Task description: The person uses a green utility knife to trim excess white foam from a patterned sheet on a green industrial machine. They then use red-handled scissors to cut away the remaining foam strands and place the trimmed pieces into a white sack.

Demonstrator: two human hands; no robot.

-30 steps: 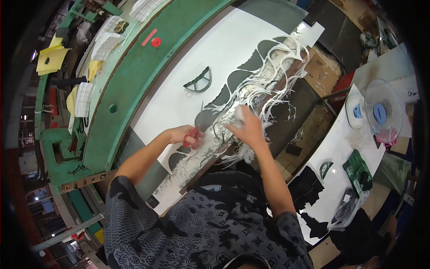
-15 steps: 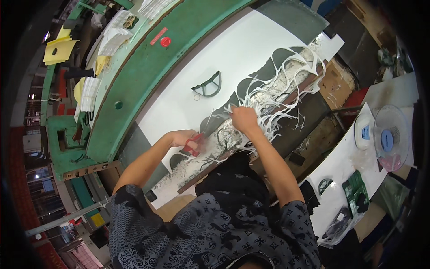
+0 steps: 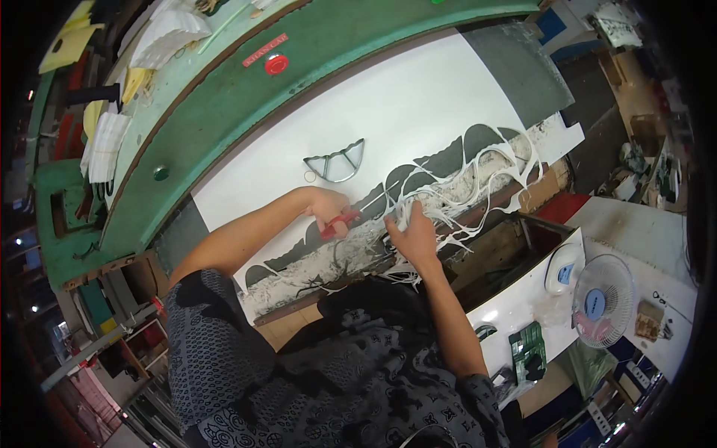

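Observation:
My left hand (image 3: 326, 211) is closed on a red-handled tool (image 3: 342, 221) at the near edge of a white sheet (image 3: 403, 112) lying on a cutting bench. My right hand (image 3: 413, 234) grips a bunch of thin white offcut strips (image 3: 478, 179) that trail away to the right over the sheet's cut-out edge. Dark crescent-shaped holes (image 3: 448, 157) run along that edge. A metal half-round cutting die (image 3: 336, 160) lies on the white sheet just beyond my left hand.
A green press beam (image 3: 224, 97) with a red button (image 3: 276, 64) arches over the bench. Stacks of white and yellow pieces (image 3: 112, 134) lie at the far left. A small white fan (image 3: 602, 299) stands on a table to my right, beside a green object (image 3: 529, 351).
Both hands have stayed on the sheet's near edge; my right hand has gathered the white strips closer to my left hand. My head has tilted, shifting the whole view.

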